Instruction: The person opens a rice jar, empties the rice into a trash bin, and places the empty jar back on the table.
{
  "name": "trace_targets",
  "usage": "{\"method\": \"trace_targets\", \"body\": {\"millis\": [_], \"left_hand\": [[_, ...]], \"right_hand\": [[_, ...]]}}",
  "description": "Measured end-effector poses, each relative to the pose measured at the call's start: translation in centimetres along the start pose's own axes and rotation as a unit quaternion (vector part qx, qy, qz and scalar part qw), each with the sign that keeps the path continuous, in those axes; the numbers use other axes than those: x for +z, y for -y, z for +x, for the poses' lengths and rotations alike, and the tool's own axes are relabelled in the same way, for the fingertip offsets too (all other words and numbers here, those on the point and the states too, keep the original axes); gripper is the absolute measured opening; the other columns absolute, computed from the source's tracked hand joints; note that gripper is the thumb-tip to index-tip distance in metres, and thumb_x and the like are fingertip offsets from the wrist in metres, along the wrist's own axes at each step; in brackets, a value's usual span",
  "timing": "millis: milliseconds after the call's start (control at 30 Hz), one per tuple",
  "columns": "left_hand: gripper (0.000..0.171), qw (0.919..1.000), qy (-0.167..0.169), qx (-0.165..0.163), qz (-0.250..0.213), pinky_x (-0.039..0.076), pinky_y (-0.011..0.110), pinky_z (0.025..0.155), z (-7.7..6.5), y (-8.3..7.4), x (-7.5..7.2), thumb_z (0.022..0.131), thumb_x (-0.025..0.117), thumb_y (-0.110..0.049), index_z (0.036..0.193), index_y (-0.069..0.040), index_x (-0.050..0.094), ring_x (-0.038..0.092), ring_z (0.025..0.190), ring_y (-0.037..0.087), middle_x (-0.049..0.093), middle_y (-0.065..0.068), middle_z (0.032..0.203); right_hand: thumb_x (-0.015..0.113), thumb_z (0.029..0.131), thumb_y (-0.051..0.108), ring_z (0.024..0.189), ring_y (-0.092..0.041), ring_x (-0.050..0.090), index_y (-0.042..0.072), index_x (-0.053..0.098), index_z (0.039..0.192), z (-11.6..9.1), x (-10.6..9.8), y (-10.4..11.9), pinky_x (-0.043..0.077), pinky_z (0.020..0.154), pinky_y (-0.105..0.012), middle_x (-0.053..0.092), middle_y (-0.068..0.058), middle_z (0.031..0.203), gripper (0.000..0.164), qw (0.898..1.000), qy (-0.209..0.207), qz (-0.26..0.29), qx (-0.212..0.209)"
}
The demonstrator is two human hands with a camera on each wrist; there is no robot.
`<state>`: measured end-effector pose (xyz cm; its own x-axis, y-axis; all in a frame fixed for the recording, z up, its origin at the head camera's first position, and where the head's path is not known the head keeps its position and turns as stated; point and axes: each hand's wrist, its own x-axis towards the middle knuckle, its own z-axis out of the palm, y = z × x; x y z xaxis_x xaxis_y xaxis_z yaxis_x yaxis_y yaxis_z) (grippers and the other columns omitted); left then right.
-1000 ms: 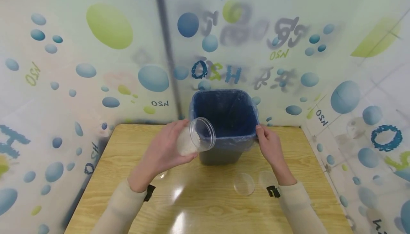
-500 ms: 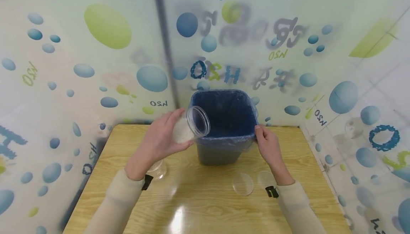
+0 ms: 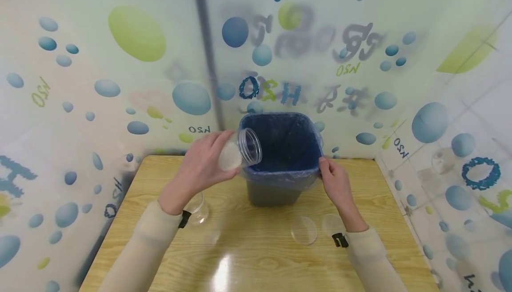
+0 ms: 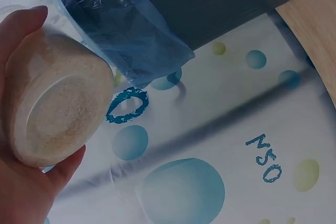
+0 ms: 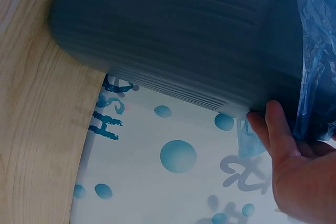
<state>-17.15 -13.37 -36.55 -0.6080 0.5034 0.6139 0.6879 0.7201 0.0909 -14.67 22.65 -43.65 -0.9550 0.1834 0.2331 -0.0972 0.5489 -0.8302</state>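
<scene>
My left hand (image 3: 196,167) grips a clear plastic jar (image 3: 230,155) by its side, with white grains inside. The jar lies tilted, its uncovered mouth over the near left rim of a dark bin (image 3: 274,196). In the left wrist view, the thumb and a finger wrap the jar (image 4: 65,103), and its whitish base faces the camera. A blue plastic liner (image 3: 282,178) folds over the bin's rim. At the right rim my right hand (image 3: 336,181) pinches the liner and edge; the right wrist view shows its fingers (image 5: 278,129) against the bin's side.
Another clear jar (image 3: 200,214) stands on the wooden table (image 3: 256,265), partly behind the left wrist. Two clear round lids lie near the right forearm, one lid (image 3: 304,230) farther left and the other lid (image 3: 331,224) beside the wrist. A patterned wall covering (image 3: 160,83) rises behind.
The left hand and its jar have risen and shifted slightly left, the mouth now tipped less downward. More of the standing jar shows. The right hand keeps its hold on the rim.
</scene>
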Motion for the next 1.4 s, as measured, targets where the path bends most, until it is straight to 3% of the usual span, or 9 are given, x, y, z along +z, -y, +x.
{"method": "trace_targets", "body": {"millis": [167, 400, 700, 1400], "left_hand": [[0.092, 0.9999, 0.005, 0.004, 0.013, 0.054, 0.055, 0.087, 0.2, 0.2, 0.1, 0.068, 0.092, -0.041, 0.143, -0.003, 0.052, 0.059, 0.108, 0.041, 0.062, 0.020, 0.124], [0.092, 0.9999, -0.003, 0.009, 0.014, 0.054, 0.054, 0.079, 0.6, 0.2, 0.1, 0.066, 0.094, -0.038, 0.142, -0.005, 0.053, 0.059, 0.101, 0.038, 0.056, 0.023, 0.124], [0.094, 0.9992, -0.020, 0.015, 0.030, 0.049, 0.056, 0.096, 1.1, 0.5, 0.1, 0.063, 0.098, -0.029, 0.141, -0.001, 0.054, 0.056, 0.111, 0.044, 0.059, 0.023, 0.125], [0.094, 0.9972, 0.012, 0.033, 0.066, 0.048, 0.056, 0.099, 1.6, 0.5, 0.5, 0.066, 0.097, -0.021, 0.147, -0.006, 0.051, 0.053, 0.122, 0.042, 0.059, 0.018, 0.134]], "right_hand": [[0.046, 0.110, 0.037, 0.067, -0.022, 0.041, 0.010, 0.047, 0.071, 0.0, 0.0, -0.1, 0.031, 0.058, -0.031, 0.038, 0.001, 0.066, 0.047, 1.000, 0.001, -0.002, 0.002], [0.045, 0.110, 0.037, 0.070, -0.024, 0.044, 0.009, 0.050, 0.074, 0.1, 0.0, -0.1, 0.033, 0.060, -0.031, 0.041, -0.001, 0.069, 0.046, 1.000, 0.005, 0.001, 0.009], [0.044, 0.110, 0.039, 0.075, -0.026, 0.047, 0.007, 0.056, 0.080, 0.1, 0.0, 0.0, 0.036, 0.065, -0.033, 0.046, -0.005, 0.073, 0.045, 1.000, 0.011, -0.010, 0.016], [0.046, 0.110, 0.034, 0.065, -0.020, 0.041, 0.010, 0.049, 0.073, 0.2, 0.0, 0.0, 0.032, 0.058, -0.030, 0.040, 0.002, 0.065, 0.044, 1.000, -0.005, -0.009, -0.008]]}}
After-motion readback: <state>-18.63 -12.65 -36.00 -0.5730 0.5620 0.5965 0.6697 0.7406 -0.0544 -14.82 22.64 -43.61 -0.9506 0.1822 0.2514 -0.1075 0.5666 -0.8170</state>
